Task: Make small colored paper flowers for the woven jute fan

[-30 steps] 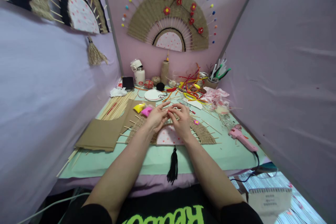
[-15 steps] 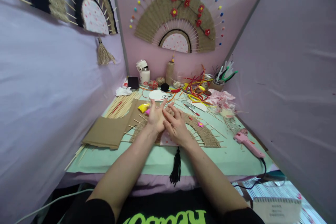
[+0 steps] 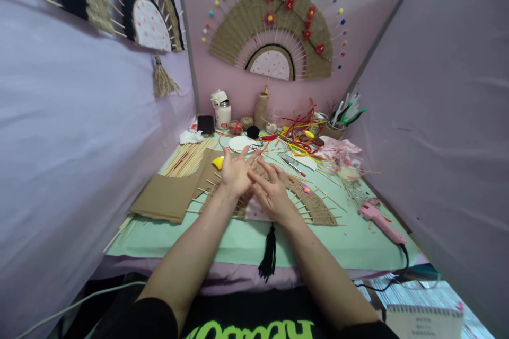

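Observation:
My left hand [image 3: 236,171] and my right hand [image 3: 271,189] hover side by side over a half-made woven fan [image 3: 314,204] that lies flat on the green mat [image 3: 167,235]. Both hands have their fingers stretched out and spread, and nothing shows in them. The fingertips of the right hand touch or nearly touch the left palm. The fan has bamboo ribs sticking out, a small pink flower [image 3: 306,189] on its weave, and a black tassel [image 3: 269,252] hanging over the table's front edge.
Brown card sheets [image 3: 169,196] and a bundle of bamboo sticks [image 3: 189,157] lie at the left. A pink glue gun [image 3: 379,216] with its cord rests at the right. Pipe cleaners [image 3: 298,135], a white bottle [image 3: 222,112] and twine spools crowd the back. Finished fans hang on the walls.
My hands were pinched together over the fan a second ago. Now the fingers of both have opened and spread. The view has shifted slightly to the left.

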A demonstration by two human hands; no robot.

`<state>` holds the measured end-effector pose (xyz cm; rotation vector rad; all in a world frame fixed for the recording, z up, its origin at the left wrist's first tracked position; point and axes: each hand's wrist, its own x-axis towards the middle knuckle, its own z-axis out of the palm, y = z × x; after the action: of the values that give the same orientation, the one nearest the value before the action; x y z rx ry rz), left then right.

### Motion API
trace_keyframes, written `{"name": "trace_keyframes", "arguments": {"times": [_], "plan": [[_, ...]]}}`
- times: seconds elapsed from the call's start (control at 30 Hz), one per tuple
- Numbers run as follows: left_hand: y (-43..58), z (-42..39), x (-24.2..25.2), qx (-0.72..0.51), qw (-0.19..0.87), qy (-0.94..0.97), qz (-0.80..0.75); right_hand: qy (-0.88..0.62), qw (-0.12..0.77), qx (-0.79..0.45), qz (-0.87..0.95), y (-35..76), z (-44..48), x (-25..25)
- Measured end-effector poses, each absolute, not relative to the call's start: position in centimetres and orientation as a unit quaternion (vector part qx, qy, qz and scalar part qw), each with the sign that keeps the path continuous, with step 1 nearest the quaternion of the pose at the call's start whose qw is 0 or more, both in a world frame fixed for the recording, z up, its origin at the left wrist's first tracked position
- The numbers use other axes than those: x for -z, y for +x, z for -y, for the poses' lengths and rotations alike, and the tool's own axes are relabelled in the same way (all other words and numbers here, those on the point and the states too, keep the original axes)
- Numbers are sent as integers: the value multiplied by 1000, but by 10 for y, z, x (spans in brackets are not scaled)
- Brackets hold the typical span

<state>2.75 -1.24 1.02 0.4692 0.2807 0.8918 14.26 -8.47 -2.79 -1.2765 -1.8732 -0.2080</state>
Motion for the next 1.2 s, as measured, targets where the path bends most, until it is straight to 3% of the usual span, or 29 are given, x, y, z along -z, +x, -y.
{"name": "trace_keyframes", "arguments": {"times": [0.63,1.2], "plan": [[25,10,-12,-410,896,143,-96,-529,378,83,756,142,86,30],[26,11,-12,-383,907,142,-103,-526,394,97,748,143,85,28]]}}
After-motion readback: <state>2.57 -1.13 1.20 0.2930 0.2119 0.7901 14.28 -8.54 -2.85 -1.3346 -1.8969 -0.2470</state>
